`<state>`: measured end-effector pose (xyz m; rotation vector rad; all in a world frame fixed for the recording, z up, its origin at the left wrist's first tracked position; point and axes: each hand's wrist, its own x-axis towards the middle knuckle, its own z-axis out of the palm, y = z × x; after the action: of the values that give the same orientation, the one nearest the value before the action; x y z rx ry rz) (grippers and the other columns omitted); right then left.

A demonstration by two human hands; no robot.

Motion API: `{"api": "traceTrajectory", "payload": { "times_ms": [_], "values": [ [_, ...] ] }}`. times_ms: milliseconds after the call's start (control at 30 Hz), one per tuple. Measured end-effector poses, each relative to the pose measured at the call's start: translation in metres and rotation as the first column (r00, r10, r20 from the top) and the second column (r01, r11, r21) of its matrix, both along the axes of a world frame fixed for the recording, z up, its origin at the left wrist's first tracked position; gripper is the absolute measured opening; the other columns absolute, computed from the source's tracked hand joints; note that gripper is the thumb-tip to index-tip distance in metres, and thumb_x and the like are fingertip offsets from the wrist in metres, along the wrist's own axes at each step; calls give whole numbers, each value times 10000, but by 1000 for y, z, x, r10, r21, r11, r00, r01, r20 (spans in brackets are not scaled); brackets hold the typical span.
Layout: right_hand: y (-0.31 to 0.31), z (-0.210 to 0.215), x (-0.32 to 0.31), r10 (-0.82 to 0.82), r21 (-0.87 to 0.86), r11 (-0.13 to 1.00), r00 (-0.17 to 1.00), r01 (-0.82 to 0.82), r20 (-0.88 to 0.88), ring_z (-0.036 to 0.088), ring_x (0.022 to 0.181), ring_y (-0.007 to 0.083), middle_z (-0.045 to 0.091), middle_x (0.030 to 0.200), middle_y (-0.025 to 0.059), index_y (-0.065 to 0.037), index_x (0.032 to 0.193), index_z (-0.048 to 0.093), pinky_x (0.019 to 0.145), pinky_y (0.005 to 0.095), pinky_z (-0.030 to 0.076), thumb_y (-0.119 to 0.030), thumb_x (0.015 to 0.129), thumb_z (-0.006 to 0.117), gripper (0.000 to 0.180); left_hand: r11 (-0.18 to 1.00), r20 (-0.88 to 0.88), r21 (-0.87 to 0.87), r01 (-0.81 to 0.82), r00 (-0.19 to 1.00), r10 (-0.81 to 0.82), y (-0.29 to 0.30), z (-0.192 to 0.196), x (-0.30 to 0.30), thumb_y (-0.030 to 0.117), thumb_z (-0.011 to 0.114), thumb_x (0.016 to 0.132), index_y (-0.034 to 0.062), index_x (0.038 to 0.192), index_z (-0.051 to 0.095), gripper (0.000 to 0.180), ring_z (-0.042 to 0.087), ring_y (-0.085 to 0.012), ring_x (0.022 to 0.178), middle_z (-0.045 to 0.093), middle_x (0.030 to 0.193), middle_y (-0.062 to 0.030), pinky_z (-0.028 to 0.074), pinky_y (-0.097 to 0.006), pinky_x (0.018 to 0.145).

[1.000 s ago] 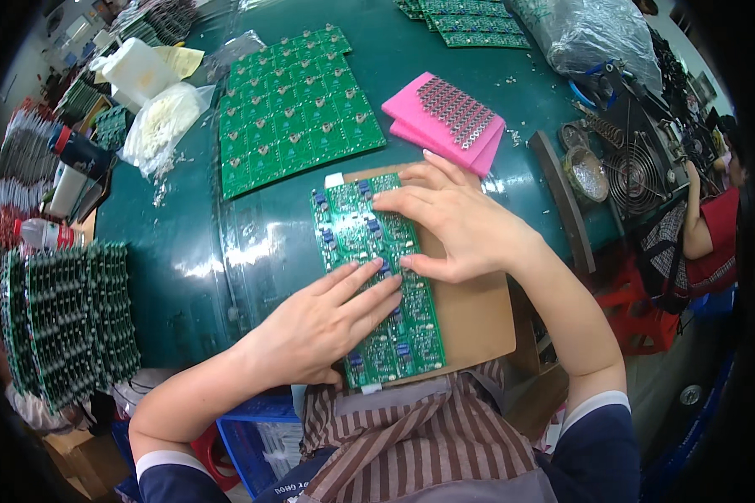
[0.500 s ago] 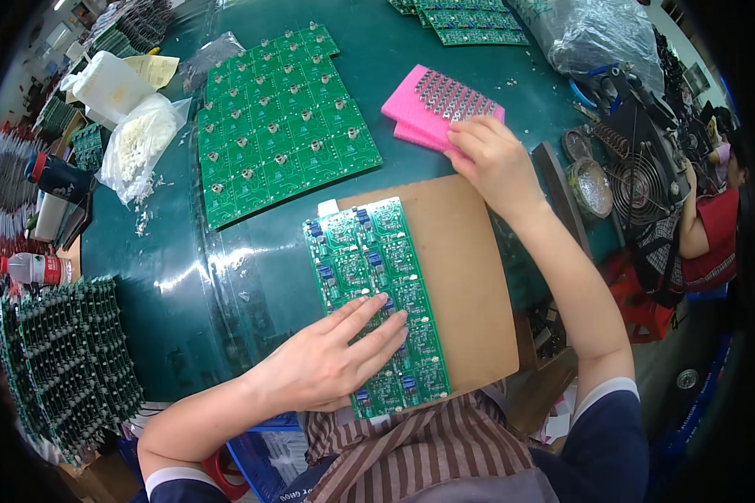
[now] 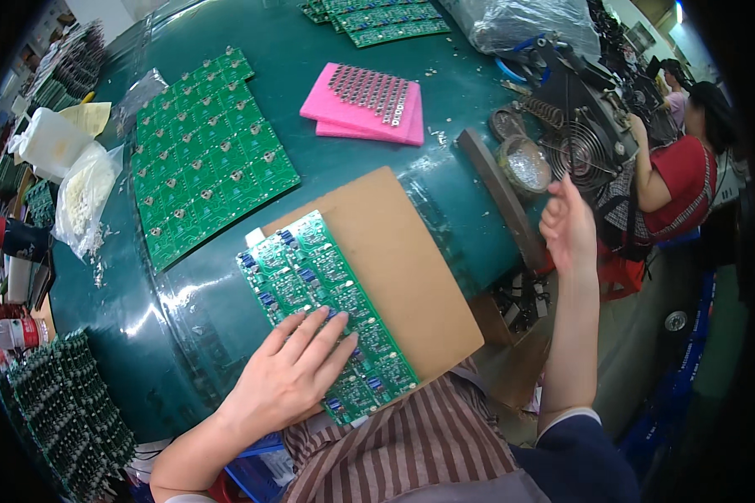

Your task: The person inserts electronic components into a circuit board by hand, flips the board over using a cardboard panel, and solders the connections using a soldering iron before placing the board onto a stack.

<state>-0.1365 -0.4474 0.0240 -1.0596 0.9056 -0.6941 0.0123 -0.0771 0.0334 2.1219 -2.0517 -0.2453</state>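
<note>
Now | left hand [image 3: 292, 373] flat, open on populated circuit board [image 3: 327, 314] | right hand [image 3: 569, 226] has left pink foam pad [image 3: 365, 105], raised off worktop [image 3: 445, 168], loosely open, empty | board pinned.

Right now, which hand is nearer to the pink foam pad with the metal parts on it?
The right hand. It is raised in the air beyond the table's right edge, to the right of the pink foam pad. The left hand lies flat on the green circuit board, much farther away.

Head-worn, looking steeply down and forward from close above the near desk [image 3: 226, 293] edge; fisheye bends the far rim.
</note>
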Motion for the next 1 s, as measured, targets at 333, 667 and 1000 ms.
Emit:
{"api": "traceTrajectory", "payload": {
  "times_ms": [333,667,1000],
  "values": [
    [-111,-50,-6,-325,735,674,925,80,198,552,547,102,659,866,82,1,1090,539,412,177,445,-255,992,534,274,981,-132,64,-181,973,188,18,27,-8,210,830,557,138,1305,556,800,463,-308,1245,459,1355,-150,364,-473,1021],
    [-235,-114,-63,-67,261,964,906,-49,418,598,703,198,636,843,131,48,989,563,581,278,502,-53,869,494,171,-453,-682,-565,-690,82,726,142,-82,-97,-54,582,894,-2,1047,515,175,473,-140,910,461,1035,-74,416,-263,833],
    [-78,-34,-51,-229,-109,940,838,322,495,633,915,313,635,941,230,148,985,570,935,399,520,-157,910,534,316,-777,-905,-181,-603,-207,372,195,-117,-75,201,621,963,-34,1358,382,518,548,-201,1125,566,1231,-182,421,-317,982]
  ]
}}
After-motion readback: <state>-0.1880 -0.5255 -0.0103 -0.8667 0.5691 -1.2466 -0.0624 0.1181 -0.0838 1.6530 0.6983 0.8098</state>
